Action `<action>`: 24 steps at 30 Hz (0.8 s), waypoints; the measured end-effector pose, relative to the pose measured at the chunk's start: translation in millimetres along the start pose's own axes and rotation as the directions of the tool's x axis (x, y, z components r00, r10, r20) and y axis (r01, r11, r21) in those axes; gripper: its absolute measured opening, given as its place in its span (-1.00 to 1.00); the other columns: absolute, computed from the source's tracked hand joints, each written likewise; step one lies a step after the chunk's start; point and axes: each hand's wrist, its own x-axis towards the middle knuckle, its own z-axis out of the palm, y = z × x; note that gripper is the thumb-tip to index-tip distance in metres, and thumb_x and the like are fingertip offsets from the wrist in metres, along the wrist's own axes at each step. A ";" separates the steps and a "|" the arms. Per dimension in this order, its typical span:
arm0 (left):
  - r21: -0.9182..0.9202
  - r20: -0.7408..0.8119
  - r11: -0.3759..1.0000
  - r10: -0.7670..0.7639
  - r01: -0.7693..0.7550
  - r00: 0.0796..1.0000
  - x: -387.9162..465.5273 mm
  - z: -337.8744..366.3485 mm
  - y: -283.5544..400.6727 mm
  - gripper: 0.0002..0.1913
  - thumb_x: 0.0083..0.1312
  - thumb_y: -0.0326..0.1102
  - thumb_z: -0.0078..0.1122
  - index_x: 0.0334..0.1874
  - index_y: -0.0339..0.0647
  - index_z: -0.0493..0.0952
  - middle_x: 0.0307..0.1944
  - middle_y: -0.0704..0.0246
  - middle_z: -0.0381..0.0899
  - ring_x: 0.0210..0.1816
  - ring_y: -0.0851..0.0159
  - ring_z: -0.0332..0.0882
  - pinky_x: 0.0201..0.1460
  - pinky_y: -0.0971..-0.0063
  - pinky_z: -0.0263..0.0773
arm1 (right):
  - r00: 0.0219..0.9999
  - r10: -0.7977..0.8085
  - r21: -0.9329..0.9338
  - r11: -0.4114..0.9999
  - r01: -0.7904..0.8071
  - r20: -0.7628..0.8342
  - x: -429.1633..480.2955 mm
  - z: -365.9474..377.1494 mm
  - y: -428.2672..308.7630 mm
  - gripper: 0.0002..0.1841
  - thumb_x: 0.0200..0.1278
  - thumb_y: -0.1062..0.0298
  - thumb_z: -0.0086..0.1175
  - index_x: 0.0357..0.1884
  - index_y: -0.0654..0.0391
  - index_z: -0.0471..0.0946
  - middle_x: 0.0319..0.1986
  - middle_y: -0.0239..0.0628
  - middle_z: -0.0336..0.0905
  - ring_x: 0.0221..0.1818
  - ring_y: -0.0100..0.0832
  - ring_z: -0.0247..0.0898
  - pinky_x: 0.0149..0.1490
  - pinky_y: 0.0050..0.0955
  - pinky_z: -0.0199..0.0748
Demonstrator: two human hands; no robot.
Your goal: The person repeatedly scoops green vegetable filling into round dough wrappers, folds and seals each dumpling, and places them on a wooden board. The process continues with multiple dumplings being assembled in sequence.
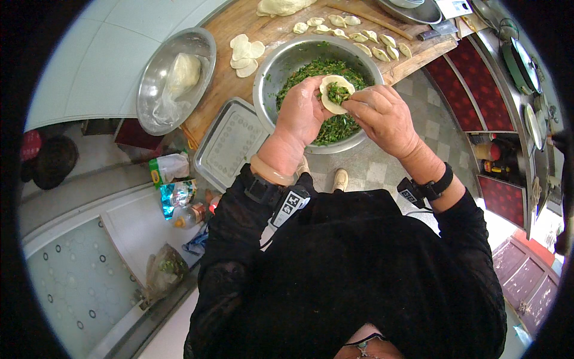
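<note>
Over a steel bowl (262, 85) of chopped green filling (336, 130), my left hand (300, 107) cradles a round dumpling wrapper (332, 107). A small mound of green filling (337, 93) sits in the middle of the wrapper, which is unfolded. My right hand (383, 116) has its thumb and fingers pinched at the wrapper's right edge. Its fingertips partly hide that edge. Flat wrappers (245, 56) lie overlapping on the wooden board (224, 92) left of the bowl. Several folded dumplings (358, 37) stand in loose rows beyond the bowl.
A steel basin (148, 98) with bagged dough (184, 72) stands at the left. Near it, a metal tray (215, 134) juts below the board. A rolling pin (376, 22), a cleaver (441, 29) and a dough lump (284, 6) lie at the back. Cabinets (482, 80) line the right.
</note>
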 end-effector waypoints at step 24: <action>0.300 -0.119 0.952 -0.027 0.062 0.992 -6.8 0.0 10.4 -0.71 0.51 -0.29 -0.02 0.12 -0.31 0.54 0.02 0.25 0.63 -0.01 0.25 0.68 -0.01 0.31 0.71 | 1.000 -0.021 -0.002 1.000 0.021 0.012 1.2 -0.1 -3.4 -0.68 0.05 0.42 0.18 -0.07 0.04 0.62 -0.10 -0.35 0.59 -0.06 -0.21 0.54 0.04 -0.24 0.51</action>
